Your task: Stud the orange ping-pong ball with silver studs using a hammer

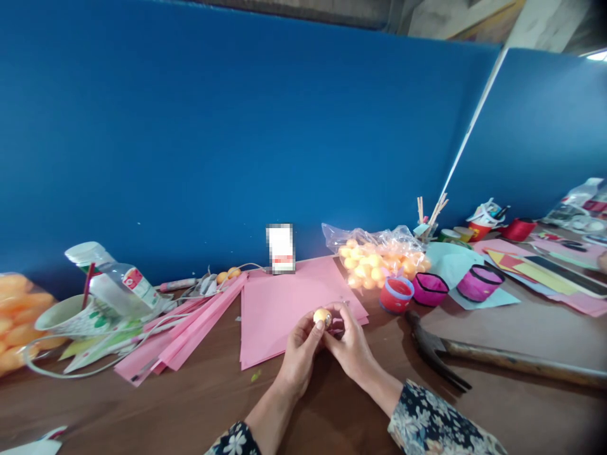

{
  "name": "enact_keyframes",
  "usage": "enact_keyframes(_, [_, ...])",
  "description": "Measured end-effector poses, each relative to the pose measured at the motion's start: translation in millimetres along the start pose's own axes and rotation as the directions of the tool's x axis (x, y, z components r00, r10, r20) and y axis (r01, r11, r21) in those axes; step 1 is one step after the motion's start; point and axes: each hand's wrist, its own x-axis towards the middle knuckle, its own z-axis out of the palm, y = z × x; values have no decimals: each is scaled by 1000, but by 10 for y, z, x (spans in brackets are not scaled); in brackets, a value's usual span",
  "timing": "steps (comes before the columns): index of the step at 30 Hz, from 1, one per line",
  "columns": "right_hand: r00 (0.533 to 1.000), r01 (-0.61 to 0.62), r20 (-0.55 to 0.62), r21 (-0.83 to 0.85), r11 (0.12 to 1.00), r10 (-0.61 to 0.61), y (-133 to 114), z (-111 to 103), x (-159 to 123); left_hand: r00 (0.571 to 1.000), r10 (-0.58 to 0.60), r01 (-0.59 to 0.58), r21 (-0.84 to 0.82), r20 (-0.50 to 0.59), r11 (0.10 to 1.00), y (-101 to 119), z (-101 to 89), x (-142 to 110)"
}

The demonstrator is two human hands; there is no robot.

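A small yellow-orange ball (322, 316), like a table tennis ball, is held up in front of me over the near edge of the pink paper sheets (289, 303). My left hand (302, 351) pinches it between thumb and fingers from the left. From the right, my right hand (349, 347) closes on it with curled fingers and thumb. A small shiny patch shows on the ball's right side, too small to make out. Behind my hands lies a clear plastic bag of similar balls (374, 260). A red cup with a lilac rim (396, 296) stands to the right of the hands.
At right lie a claw hammer (512, 360), magenta containers with black rims (480, 282) and coloured paper (545, 272). To the left are pink strips (190, 328), a tilted plastic bottle (114, 284), a paper cup (66, 316) and more bagged balls (19, 322). A blue partition (237, 139) stands behind.
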Motion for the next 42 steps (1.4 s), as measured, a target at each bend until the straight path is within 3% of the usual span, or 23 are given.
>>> enact_keyframes(18, [991, 131, 18, -71, 989, -130, -40, -20, 10, 999, -6, 4, -52, -42, 999, -45, -21, 10])
enact_keyframes(33, [995, 94, 39, -63, 994, -91, -39, -19, 4, 996, -20, 10, -110, -91, 994, -74, -53, 11])
enact_keyframes(42, [980, 194, 0, -184, 964, -197, -47, -79, 29, 991, -16, -5, -157, -135, 988, -76, -79, 26])
